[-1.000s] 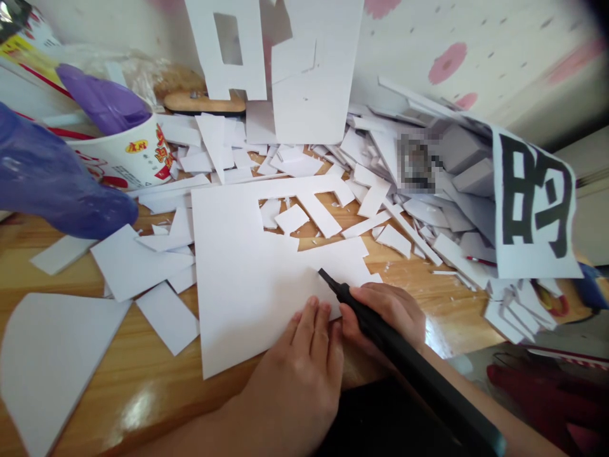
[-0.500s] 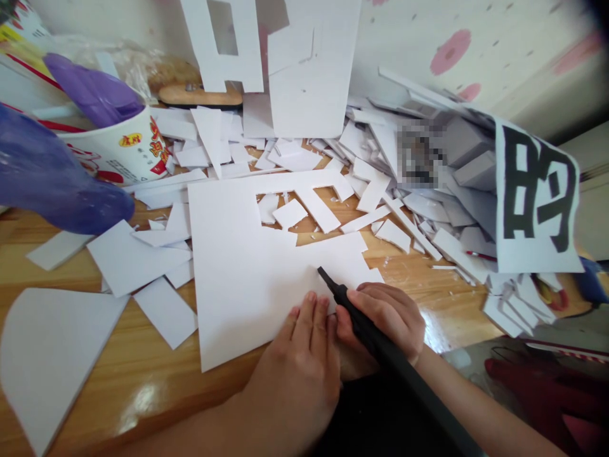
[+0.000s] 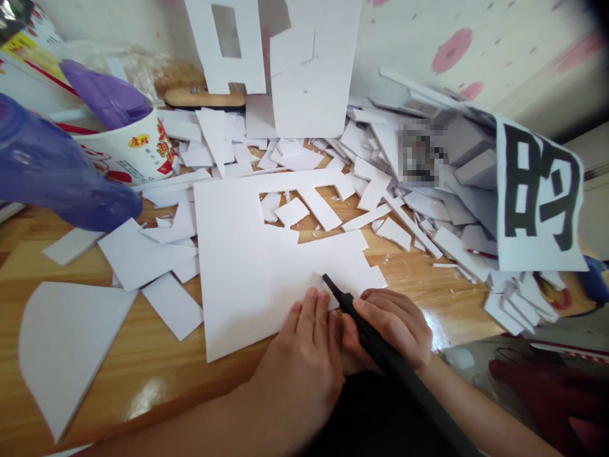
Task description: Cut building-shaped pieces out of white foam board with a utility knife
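A white foam board sheet [image 3: 242, 273] with cut-out openings and a notched right edge lies on the wooden table. My left hand [image 3: 309, 355] rests flat on its near edge, fingers stretched forward. In my right hand [image 3: 397, 327] is a long black cutter [image 3: 366, 330] with a narrow tip, its rear end running down toward my body. That tip touches or hovers just over the sheet, right beside my left fingertips; which of the two I cannot tell. My right fingers wrap round the cutter's front part.
White offcuts [image 3: 143, 254] lie left of the sheet, with a larger heap [image 3: 457, 209] at the right. A purple bottle [image 3: 61, 168] and a paper tub [image 3: 137, 149] stand at the left. A paper with a black character [image 3: 540, 190] hangs at the right. White panels [image 3: 309, 76] lean behind.
The cutter's tip has shifted slightly right and toward me over the sheet. My left hand stays flat on the board. The whole view has moved a little.
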The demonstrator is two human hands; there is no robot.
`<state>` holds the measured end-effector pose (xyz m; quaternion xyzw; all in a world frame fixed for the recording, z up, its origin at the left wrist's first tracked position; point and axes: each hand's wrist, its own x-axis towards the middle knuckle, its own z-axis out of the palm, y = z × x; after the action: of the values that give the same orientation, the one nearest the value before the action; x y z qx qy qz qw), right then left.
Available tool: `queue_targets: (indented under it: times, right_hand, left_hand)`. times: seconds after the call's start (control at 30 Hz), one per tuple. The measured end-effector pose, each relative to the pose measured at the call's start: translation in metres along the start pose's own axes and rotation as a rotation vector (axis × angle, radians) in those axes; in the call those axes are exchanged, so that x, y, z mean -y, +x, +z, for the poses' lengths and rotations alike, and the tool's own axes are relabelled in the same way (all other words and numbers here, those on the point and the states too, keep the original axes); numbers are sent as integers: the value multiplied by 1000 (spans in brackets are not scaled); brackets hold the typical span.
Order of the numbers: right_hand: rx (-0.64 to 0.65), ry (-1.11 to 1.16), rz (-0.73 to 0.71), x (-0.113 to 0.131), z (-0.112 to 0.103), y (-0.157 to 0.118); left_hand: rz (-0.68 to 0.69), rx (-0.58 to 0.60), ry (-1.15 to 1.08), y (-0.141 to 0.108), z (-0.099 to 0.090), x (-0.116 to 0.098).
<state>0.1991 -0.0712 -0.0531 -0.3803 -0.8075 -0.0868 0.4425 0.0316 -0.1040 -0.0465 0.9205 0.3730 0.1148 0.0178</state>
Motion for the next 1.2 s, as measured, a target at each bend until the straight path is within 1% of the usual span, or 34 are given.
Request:
queue_targets:
  times: [0.2,0.27,0.33,0.4,0.43,0.5,0.53,0.57,0.6,0.63,0.67,0.7,0.77,0.8,0.87,0.93,0.97,1.0,1.1,1.17,1.2]
  right_hand:
    - [42,36,-17,1,-5,6]
    - [39,42,-16,2,-5,8]
    - [19,47,-11,4,-6,6]
    - [39,54,2,4,-9,2]
    - [62,55,32,3,-11,0]
    - [74,54,145,0,-16,-5]
    - [43,73,228,-4,-19,-6]
    - [-15,123,329,-9,-22,-4]
    - [-73,209,439,-14,-25,-1]
    - [-131,358,540,-21,-28,5]
    - [-155,536,659,-27,-30,12]
    - [-119,730,748,-34,-32,20]
    - [-19,1033,847,-46,-34,34]
    - [47,1131,897,-51,-34,39]
    - [187,1256,985,-58,-32,41]
    - [281,1328,1057,-61,-27,36]
    - [289,1348,1089,-61,-23,33]
    - [266,1351,1124,-60,-19,30]
    - [83,1239,1250,-55,-3,26]
    - [-41,1104,1281,-53,6,25]
    - [-78,1048,1273,-52,9,24]
  left_hand:
    - [-40,-36,-6,1,0,-3]
    - [-43,-29,-1,2,1,-3]
    - [-41,-13,1,2,2,-4]
    - [-35,-13,6,2,2,-4]
    - [-28,-17,9,2,2,-4]
    - [-7,-10,13,3,1,-3]
    - [6,1,13,3,0,-2]
    - [17,14,17,3,0,-2]
    - [24,26,23,3,-1,-1]
    - [35,31,32,3,-1,0]
    - [41,35,44,4,-1,1]
    - [45,34,53,3,-1,1]
    - [39,50,63,3,-1,1]
    - [30,62,63,4,-1,0]
    - [14,84,62,4,0,-3]
    - [11,97,79,6,2,-7]
    - [11,94,97,8,3,-10]
    - [8,90,120,9,5,-12]
    - [6,21,198,13,12,-20]
    - [8,-42,241,15,15,-25]
    - [13,-61,259,17,16,-26]
